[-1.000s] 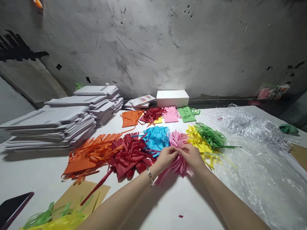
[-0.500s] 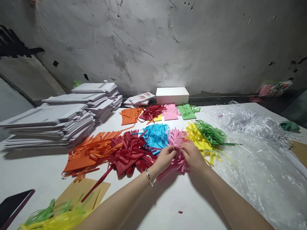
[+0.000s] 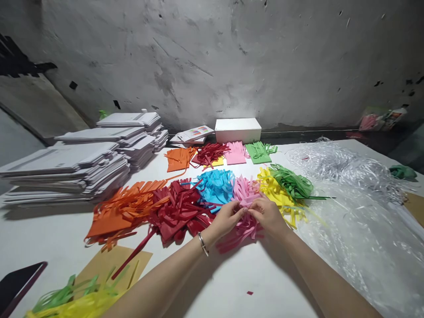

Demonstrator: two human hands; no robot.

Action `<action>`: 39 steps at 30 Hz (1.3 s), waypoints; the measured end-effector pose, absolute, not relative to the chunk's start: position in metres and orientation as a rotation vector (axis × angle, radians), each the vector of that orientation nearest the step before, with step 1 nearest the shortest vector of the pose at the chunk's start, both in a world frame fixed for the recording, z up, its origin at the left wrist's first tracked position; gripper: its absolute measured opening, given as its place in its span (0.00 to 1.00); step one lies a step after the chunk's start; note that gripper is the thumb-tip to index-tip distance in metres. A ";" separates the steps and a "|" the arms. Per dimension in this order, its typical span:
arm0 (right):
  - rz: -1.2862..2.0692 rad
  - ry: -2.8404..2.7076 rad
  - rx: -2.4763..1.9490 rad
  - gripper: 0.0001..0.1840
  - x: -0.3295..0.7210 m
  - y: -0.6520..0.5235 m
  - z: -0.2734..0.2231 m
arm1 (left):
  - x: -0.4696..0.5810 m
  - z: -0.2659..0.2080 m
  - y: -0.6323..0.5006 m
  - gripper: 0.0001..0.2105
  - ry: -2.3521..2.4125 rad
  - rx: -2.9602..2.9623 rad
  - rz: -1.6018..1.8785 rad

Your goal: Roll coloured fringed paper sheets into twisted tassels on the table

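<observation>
My left hand [image 3: 227,217], with a silver bangle at the wrist, and my right hand [image 3: 269,215] meet over a bunch of pink fringed strips [image 3: 249,230]. Thumbs and forefingers of both hands are pinched on these strips, close together. My fingers cover part of the bunch, and loose pink ends hang toward me. To the left of my hands lie bright blue strips [image 3: 217,187] and a tangled dark red heap [image 3: 179,210]. Yellow strips [image 3: 274,190] lie just beyond my right hand, with a green bundle [image 3: 293,183] on their far side.
Paper stacks [image 3: 73,159] stand at the left. Orange fringe [image 3: 122,212] lies before them. A white box [image 3: 237,129] sits against the wall. Clear plastic [image 3: 361,247] and shredded film [image 3: 344,165] spread over the right side. A phone [image 3: 20,285] lies at the near left.
Both hands stay on the pink strips with only slight finger shifts. The left wrist has moved a little to the left. The view has shifted slightly.
</observation>
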State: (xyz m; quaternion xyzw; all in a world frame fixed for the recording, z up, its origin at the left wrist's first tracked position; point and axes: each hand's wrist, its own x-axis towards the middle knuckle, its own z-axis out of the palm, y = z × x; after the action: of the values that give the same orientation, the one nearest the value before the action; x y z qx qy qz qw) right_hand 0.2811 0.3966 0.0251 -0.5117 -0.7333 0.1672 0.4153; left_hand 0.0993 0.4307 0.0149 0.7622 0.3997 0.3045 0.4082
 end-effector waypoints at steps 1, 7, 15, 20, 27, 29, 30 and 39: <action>0.436 -1.857 -1.287 0.12 0.283 0.397 0.026 | 0.098 0.017 0.431 0.15 1.004 1.960 0.764; 0.401 -1.952 -1.323 0.10 0.297 0.398 0.035 | 0.092 0.024 0.433 0.10 1.014 2.174 0.752; 0.069 -2.106 -1.397 0.15 0.279 0.390 0.039 | 0.100 0.027 0.426 0.07 1.075 2.480 0.764; 0.103 -2.108 -1.492 0.10 0.281 0.395 0.043 | 0.100 0.022 0.425 0.05 1.183 2.633 0.884; 0.308 -1.986 -1.494 0.14 0.285 0.390 0.053 | 0.105 0.024 0.421 0.07 1.114 2.763 1.115; 0.345 -1.953 -1.482 0.14 0.284 0.385 0.053 | 0.104 0.026 0.420 0.07 1.054 2.786 1.160; 0.354 -1.927 -1.492 0.14 0.284 0.384 0.052 | 0.104 0.027 0.419 0.07 1.017 2.796 1.179; 0.331 -1.546 -1.697 0.11 0.315 0.394 0.027 | 0.081 0.030 0.408 0.08 0.700 2.668 1.277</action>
State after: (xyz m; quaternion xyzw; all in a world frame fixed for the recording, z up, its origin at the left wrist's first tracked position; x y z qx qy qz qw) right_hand 0.3151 0.3945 0.0266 -0.6708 -0.6111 0.1307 0.3994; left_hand 0.0815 0.4079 0.0301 0.8766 0.2301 0.4196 0.0511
